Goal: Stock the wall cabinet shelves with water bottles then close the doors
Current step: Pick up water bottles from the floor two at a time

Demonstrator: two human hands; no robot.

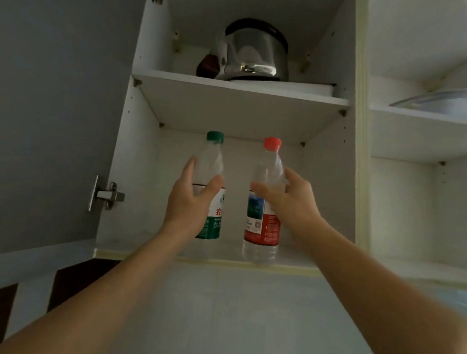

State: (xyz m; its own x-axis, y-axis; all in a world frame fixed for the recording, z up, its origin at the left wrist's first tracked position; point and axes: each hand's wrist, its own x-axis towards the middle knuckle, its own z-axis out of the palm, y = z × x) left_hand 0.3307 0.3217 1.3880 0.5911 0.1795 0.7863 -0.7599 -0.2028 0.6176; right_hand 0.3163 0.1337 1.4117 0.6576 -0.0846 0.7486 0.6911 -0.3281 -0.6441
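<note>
Two clear water bottles stand upright on the bottom shelf (pixel 138 249) of the open wall cabinet. The green-capped bottle (pixel 213 157), with a green label, is on the left. My left hand (pixel 192 201) grips it round the middle, thumb on its right side. The red-capped bottle (pixel 262 231), with a red label, stands a short gap to its right. My right hand (pixel 293 203) grips its upper body, thumb across the front. Both bottle bases sit near the shelf's front edge.
The grey left door (pixel 47 99) hangs open, its hinge (pixel 108 195) at the cabinet side. A steel kettle (pixel 254 52) sits on the upper shelf (pixel 235 89). In the right compartment, plates (pixel 447 101) lie on a shelf. The wall (pixel 226 314) lies below.
</note>
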